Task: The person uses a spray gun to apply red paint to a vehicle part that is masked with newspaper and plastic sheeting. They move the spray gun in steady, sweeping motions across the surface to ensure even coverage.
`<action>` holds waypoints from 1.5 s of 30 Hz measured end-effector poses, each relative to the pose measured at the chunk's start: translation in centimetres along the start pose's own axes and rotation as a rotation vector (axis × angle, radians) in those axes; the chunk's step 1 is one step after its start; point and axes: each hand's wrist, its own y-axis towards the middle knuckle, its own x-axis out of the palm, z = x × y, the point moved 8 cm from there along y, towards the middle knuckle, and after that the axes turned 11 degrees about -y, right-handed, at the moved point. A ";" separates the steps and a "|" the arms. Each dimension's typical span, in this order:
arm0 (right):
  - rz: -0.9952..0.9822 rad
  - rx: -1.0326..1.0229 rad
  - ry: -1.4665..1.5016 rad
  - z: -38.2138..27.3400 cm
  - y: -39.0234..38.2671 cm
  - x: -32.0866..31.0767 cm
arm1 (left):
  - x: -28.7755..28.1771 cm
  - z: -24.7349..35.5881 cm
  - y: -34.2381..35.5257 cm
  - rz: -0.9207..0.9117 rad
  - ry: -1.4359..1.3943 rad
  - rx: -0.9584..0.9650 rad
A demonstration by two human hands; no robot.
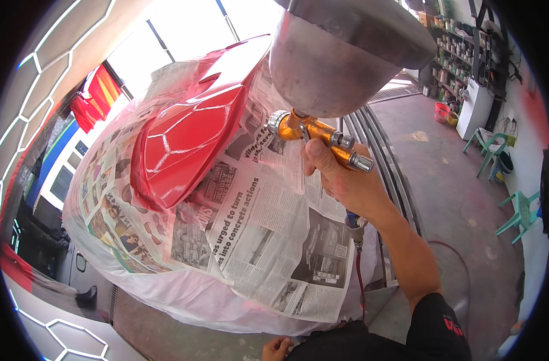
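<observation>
Gripping | right fingers clamped round spray gun | left fingers curled, hold unclear

The orange spray gun has a big gray cup on top. Newspaper goes around the shiny red panel.

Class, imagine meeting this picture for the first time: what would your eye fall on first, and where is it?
The glossy red panel, left of centre in the upper half, stands out first, its pale reflected lines bright against the newspaper around it. Next comes the orange-and-silver spray gun to its right, held in the right hand, with a big grey metal cup above it reaching the top edge.
</observation>
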 end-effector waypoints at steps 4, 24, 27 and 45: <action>-0.179 -0.046 0.145 0.2 -0.8 1.7 | -1.2 -7.5 1.7 -0.020 0.124 -0.099; -0.010 -0.066 0.162 2.6 7.6 -1.1 | -4.5 -21.3 1.9 0.024 0.358 -0.221; -0.078 -0.037 0.182 2.0 5.6 0.4 | -4.9 -22.7 1.3 0.019 0.346 -0.219; -0.022 -0.013 0.042 0.8 -2.6 5.5 | -7.9 -25.5 0.7 0.145 0.103 -0.273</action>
